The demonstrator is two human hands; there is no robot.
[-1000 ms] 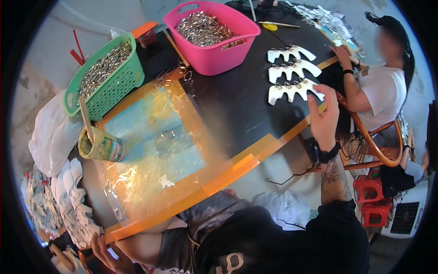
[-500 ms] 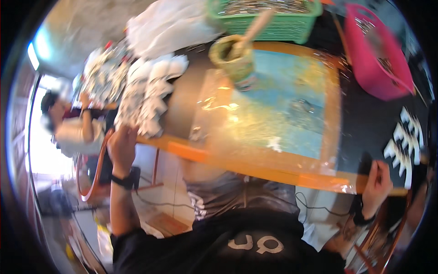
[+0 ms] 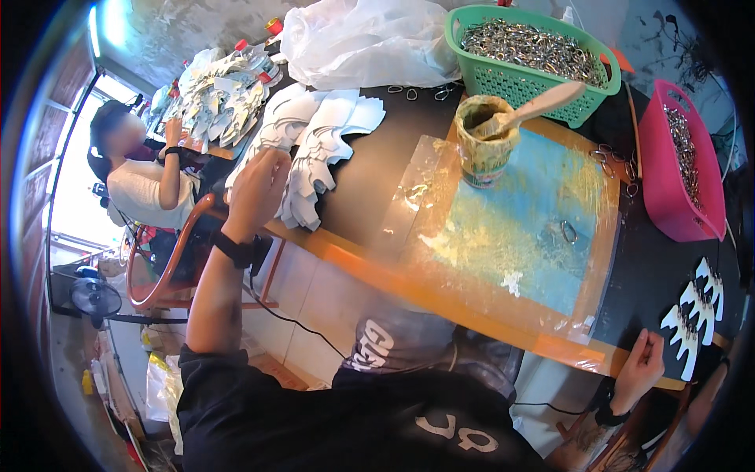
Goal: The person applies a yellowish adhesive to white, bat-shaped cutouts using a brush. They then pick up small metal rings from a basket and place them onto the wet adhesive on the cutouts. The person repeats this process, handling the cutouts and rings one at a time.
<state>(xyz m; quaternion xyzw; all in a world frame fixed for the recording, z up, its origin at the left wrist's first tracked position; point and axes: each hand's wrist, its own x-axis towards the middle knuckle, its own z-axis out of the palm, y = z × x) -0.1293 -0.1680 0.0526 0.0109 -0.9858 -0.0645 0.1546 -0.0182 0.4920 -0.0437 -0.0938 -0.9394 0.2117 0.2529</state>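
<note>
My left hand (image 3: 258,193) reaches over the near left end of two overlapping rows of white cut-out pieces (image 3: 313,181). Its fingers are bent together; whether a piece is between them is hidden. At the table's right front edge, my right hand (image 3: 641,366) has its fingers curled in, and anything inside is too small to make out. Beside it lie several white toothed pieces (image 3: 686,334) with small metal parts on them. A smeared jar (image 3: 484,161) with a wooden-handled brush (image 3: 543,104) stands on a blue, glue-stained sheet (image 3: 550,244). On that sheet are a metal ring (image 3: 568,231) and a small white piece (image 3: 511,283).
A green basket (image 3: 535,90) of metal rings stands at the back, a pink basket (image 3: 668,181) of metal parts at the right. A white plastic bag (image 3: 362,43) lies behind the white rows. Another person (image 3: 145,173) sits at the far left near a heap of pieces (image 3: 220,98).
The view has swung, so the table sits farther right and lower in it. My left hand has moved forward over the white rows. My right hand stays by the toothed pieces.
</note>
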